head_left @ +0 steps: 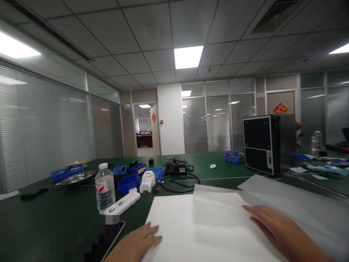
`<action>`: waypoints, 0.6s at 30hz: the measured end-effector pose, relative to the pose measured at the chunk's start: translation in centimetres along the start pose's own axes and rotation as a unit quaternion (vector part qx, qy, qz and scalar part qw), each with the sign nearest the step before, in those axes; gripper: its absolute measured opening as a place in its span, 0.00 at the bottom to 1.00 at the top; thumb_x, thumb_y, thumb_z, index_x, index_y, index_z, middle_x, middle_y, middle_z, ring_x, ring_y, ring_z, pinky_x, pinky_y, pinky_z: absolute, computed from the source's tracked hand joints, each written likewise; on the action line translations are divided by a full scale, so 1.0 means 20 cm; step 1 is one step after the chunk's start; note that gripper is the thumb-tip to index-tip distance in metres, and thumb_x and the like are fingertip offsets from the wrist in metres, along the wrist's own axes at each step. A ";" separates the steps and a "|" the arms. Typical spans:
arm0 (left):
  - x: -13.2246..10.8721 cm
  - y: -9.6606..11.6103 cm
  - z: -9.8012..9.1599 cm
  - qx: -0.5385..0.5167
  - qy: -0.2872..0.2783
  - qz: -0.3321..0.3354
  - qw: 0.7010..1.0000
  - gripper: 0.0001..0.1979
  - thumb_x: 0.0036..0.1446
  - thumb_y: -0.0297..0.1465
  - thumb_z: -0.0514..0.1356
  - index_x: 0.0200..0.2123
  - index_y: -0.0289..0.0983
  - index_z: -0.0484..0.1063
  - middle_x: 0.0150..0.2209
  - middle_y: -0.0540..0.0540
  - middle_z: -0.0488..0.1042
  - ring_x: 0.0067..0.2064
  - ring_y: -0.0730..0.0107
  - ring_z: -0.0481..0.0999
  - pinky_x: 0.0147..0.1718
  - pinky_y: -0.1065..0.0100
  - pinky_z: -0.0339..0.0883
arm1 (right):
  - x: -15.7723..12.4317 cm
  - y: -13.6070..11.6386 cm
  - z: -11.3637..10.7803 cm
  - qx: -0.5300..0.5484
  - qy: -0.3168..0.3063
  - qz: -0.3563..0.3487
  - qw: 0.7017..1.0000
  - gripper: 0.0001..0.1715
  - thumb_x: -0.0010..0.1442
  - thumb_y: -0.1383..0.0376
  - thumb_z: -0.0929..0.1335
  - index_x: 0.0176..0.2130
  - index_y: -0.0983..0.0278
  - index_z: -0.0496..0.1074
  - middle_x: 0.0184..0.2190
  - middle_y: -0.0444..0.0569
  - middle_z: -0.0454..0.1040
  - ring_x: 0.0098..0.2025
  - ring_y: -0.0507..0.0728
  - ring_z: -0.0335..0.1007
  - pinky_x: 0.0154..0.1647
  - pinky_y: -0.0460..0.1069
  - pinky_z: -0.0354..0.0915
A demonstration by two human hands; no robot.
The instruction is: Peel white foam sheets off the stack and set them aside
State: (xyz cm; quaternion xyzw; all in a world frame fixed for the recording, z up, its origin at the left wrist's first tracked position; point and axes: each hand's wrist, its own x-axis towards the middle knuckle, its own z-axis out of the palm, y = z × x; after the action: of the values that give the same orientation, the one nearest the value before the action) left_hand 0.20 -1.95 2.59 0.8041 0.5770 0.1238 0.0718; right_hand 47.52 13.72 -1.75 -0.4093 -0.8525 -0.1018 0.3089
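White paper (171,222) lies on the green table in front of me. A thinner sheet (214,209) rests over its middle, with a crease or fold line across it. My left hand (137,243) touches the left edge of the white paper, its fingers apart. Stretched out over the right part of the thinner sheet are the fingers of my right hand (280,229); whether they press on it or hover just above, I cannot tell. To the right, a translucent sheet (297,203) spreads out, partly behind that hand.
Left of the paper are a phone (116,236), a water bottle (105,189) and a white device (124,203). Blue bins (128,185), a metal tray (77,179) and a black adapter with cables (178,167) stand farther back. A computer case (260,145) stands at right.
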 end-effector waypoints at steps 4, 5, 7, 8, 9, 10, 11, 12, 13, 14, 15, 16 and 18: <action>0.00 -0.01 0.01 -0.006 0.012 0.007 1.000 0.35 0.53 0.59 0.62 0.63 0.57 0.66 0.67 0.49 0.63 0.66 0.46 0.66 0.64 0.49 0.62 | 0.00 -0.16 -0.01 0.048 -0.096 -0.065 0.992 0.21 0.65 0.50 0.66 0.55 0.47 0.75 0.52 0.44 0.80 0.51 0.60 0.78 0.54 0.55 0.74; 0.00 -0.01 0.01 -0.007 0.017 0.009 1.000 0.36 0.53 0.58 0.62 0.63 0.57 0.66 0.67 0.49 0.63 0.66 0.46 0.66 0.64 0.50 0.62 | 0.01 -0.16 -0.02 0.043 -0.105 -0.057 0.992 0.20 0.65 0.49 0.65 0.53 0.46 0.77 0.51 0.44 0.80 0.51 0.61 0.77 0.54 0.56 0.73; 0.00 -0.01 0.01 -0.006 0.016 0.010 1.000 0.36 0.53 0.58 0.62 0.63 0.58 0.65 0.67 0.50 0.62 0.66 0.46 0.66 0.64 0.50 0.61 | 0.02 -0.10 -0.03 0.009 -0.098 -0.008 0.995 0.22 0.65 0.47 0.64 0.50 0.49 0.79 0.50 0.46 0.80 0.51 0.63 0.77 0.55 0.61 0.73; 0.00 -0.01 0.01 -0.003 0.012 0.007 1.000 0.35 0.54 0.58 0.62 0.63 0.58 0.65 0.67 0.50 0.62 0.66 0.46 0.66 0.65 0.49 0.60 | 0.03 -0.05 -0.04 -0.015 -0.085 0.029 0.996 0.24 0.65 0.45 0.63 0.49 0.52 0.80 0.49 0.49 0.81 0.50 0.65 0.77 0.55 0.63 0.72; 0.00 0.00 0.01 0.000 0.007 0.004 1.000 0.35 0.54 0.59 0.61 0.63 0.57 0.65 0.68 0.49 0.62 0.66 0.45 0.66 0.65 0.49 0.59 | 0.03 0.00 -0.05 -0.036 -0.077 0.067 0.994 0.27 0.64 0.44 0.62 0.48 0.54 0.80 0.48 0.51 0.81 0.49 0.67 0.77 0.54 0.66 0.71; 0.01 0.00 0.01 0.002 0.001 0.001 1.000 0.36 0.54 0.59 0.61 0.64 0.57 0.65 0.68 0.49 0.62 0.66 0.45 0.65 0.65 0.49 0.59 | 0.03 0.05 -0.05 -0.049 -0.081 0.097 0.991 0.29 0.64 0.43 0.61 0.47 0.56 0.81 0.47 0.53 0.81 0.48 0.68 0.77 0.54 0.67 0.71; 0.01 0.00 0.00 0.003 -0.002 -0.001 1.000 0.36 0.54 0.59 0.61 0.64 0.56 0.65 0.68 0.49 0.61 0.67 0.45 0.65 0.65 0.49 0.60 | 0.02 0.09 -0.05 -0.050 -0.094 0.119 0.987 0.31 0.65 0.43 0.60 0.46 0.57 0.81 0.46 0.54 0.81 0.47 0.68 0.77 0.53 0.68 0.71; 0.01 0.00 0.00 0.001 0.000 0.000 1.000 0.36 0.54 0.59 0.61 0.64 0.56 0.64 0.68 0.49 0.61 0.67 0.45 0.65 0.65 0.49 0.60 | 0.01 0.13 -0.05 -0.040 -0.112 0.129 0.984 0.31 0.65 0.42 0.60 0.46 0.57 0.81 0.46 0.53 0.81 0.47 0.67 0.77 0.53 0.67 0.71; 0.01 0.00 0.00 -0.003 0.005 0.004 1.000 0.37 0.54 0.59 0.62 0.64 0.57 0.64 0.68 0.49 0.61 0.67 0.45 0.65 0.65 0.49 0.60 | 0.00 0.15 -0.05 -0.021 -0.128 0.131 0.983 0.31 0.65 0.42 0.59 0.46 0.56 0.81 0.46 0.52 0.81 0.48 0.66 0.77 0.54 0.66 0.71; 0.01 0.00 0.00 -0.008 0.012 0.009 1.000 0.36 0.54 0.58 0.62 0.64 0.57 0.64 0.68 0.49 0.60 0.67 0.46 0.64 0.65 0.49 0.60 | -0.01 0.16 -0.04 0.001 -0.137 0.127 0.982 0.30 0.65 0.42 0.59 0.47 0.55 0.81 0.48 0.51 0.81 0.49 0.66 0.77 0.55 0.64 0.71; 0.00 -0.01 0.00 -0.013 0.018 0.013 1.000 0.36 0.53 0.58 0.63 0.64 0.58 0.64 0.68 0.50 0.60 0.67 0.46 0.64 0.65 0.50 0.59 | -0.02 0.16 -0.03 0.021 -0.138 0.120 0.983 0.30 0.65 0.42 0.60 0.48 0.54 0.80 0.49 0.50 0.81 0.51 0.65 0.77 0.56 0.63 0.71; 0.00 -0.01 0.00 -0.015 0.021 0.016 1.000 0.36 0.54 0.57 0.63 0.64 0.58 0.63 0.68 0.50 0.60 0.67 0.46 0.64 0.66 0.50 0.58 | -0.03 0.15 -0.02 0.036 -0.130 0.114 0.984 0.29 0.64 0.42 0.61 0.49 0.53 0.80 0.51 0.49 0.80 0.52 0.65 0.77 0.56 0.62 0.71; 0.00 -0.02 0.01 -0.014 0.019 0.015 1.000 0.36 0.53 0.58 0.63 0.64 0.58 0.63 0.69 0.50 0.60 0.68 0.46 0.63 0.66 0.49 0.57 | -0.03 0.12 0.01 0.048 -0.098 0.098 0.989 0.28 0.64 0.42 0.62 0.50 0.52 0.80 0.52 0.47 0.80 0.52 0.65 0.77 0.55 0.60 0.73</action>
State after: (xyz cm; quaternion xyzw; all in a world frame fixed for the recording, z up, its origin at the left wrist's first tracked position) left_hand -0.08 -1.82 2.39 0.8088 0.5648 0.1480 0.0700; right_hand 49.48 14.93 -2.33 -0.4833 -0.8385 0.0109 0.2514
